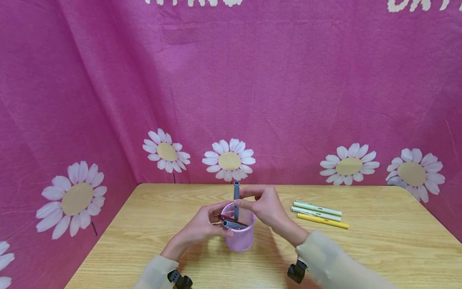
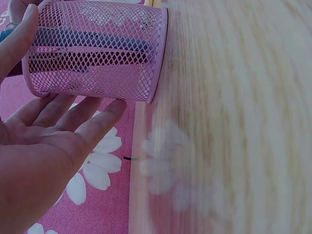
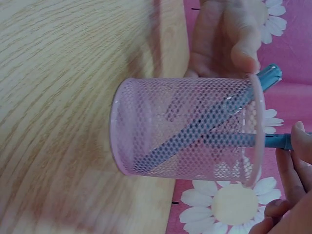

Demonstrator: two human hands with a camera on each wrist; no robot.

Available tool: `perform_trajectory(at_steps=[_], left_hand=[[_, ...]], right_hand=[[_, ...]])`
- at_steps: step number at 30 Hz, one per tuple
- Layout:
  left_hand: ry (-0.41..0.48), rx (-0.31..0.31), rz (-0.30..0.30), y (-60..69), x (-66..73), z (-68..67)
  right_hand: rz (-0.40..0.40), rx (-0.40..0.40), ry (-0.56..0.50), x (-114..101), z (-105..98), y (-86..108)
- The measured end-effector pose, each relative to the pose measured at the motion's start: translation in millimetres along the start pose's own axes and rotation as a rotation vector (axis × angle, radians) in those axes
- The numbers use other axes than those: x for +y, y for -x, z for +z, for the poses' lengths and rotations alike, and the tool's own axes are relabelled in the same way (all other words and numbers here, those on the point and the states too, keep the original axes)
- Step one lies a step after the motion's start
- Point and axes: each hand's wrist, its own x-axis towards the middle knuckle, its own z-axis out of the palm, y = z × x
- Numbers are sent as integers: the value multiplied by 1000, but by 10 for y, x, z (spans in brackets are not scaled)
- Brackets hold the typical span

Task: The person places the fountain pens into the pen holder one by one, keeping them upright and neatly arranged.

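And there was the right hand (image 1: pixel 268 204), arched over the rim with its wrist bent inward, thumb and fingertips nipped together on one slim blue-grey pen (image 1: pixel 236 192)! That pen stood nearly upright in the grip, its lower part down inside a round pink metal-mesh cup (image 1: pixel 240 242), which sat between the two hands, base on the pale wood-grained table (image 1: pixel 144 224). Over on the other side, the left hand (image 1: pixel 200 228) was spread in a wide curve about the cup, thumb on the near side at the rim, fingers round the far side, holding it loosely. Three pens at the cup, then: the pinched one, plus two leaning with their ends over the rim toward the left hand, a second blue-grey pen (image 1: pixel 234 226) nearer the thumb and a dark red pen (image 1: pixel 230 219) just beyond it. And three more to the right of the right hand, lying side by side on the wood: two pale green pens (image 1: pixel 317 208) with metal clips, and one bright yellow pen (image 1: pixel 323 221) nearest the forearm. Two cream sleeves (image 1: pixel 326 257) covered the forearms, each with one small black device (image 1: pixel 297 272) at the wrist, below the hand.
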Motion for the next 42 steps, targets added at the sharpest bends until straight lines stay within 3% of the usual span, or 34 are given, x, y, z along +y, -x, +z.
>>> perform_trajectory(at_steps=[13,23,27,32,42], left_hand=[[15,-6,11,6,-5,-2],[5,-3,48,6,-19,13],[9,3,45,12,-24,7],[34,4,18,19,-19,-1],[34,9,6,20,-7,1]], right_hand=[[13,-38,50,90,60,-15],[-52,-101,65,146,85,-6],[-28,-100,79,139,69,7],[-1,-71,102,109,-10,30],[-36,-56,225,78,-362,148]])
